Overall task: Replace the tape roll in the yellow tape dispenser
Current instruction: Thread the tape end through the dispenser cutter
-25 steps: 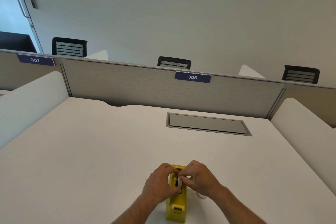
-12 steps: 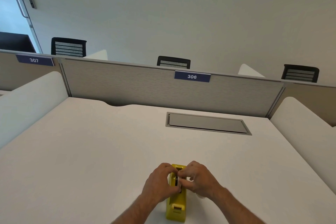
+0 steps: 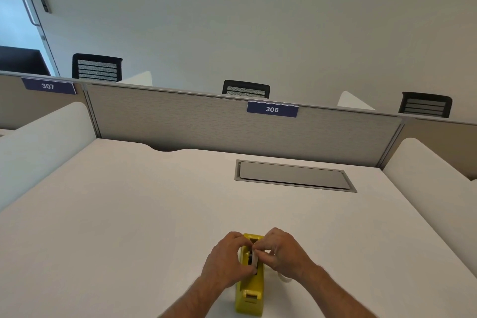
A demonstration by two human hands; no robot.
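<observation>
The yellow tape dispenser (image 3: 249, 294) stands lengthwise on the white desk (image 3: 129, 214) near its front edge, cutter end toward me. My left hand (image 3: 227, 261) wraps its left side. My right hand (image 3: 281, 253) pinches a pale tape roll (image 3: 255, 258) sitting in the dispenser's slot, fingers of both hands meeting over it. Most of the roll is hidden by my fingers. A second pale tape roll (image 3: 284, 277) lies on the desk under my right wrist, partly covered.
A grey cable hatch (image 3: 294, 175) is set in the desk at the back right. A grey partition (image 3: 180, 121) with label 306 closes the far side, white side dividers flank the desk, and black chair backs rise behind.
The hands stay on the dispenser; the right fingers have shifted slightly on the roll in the slot. The view barely moved.
</observation>
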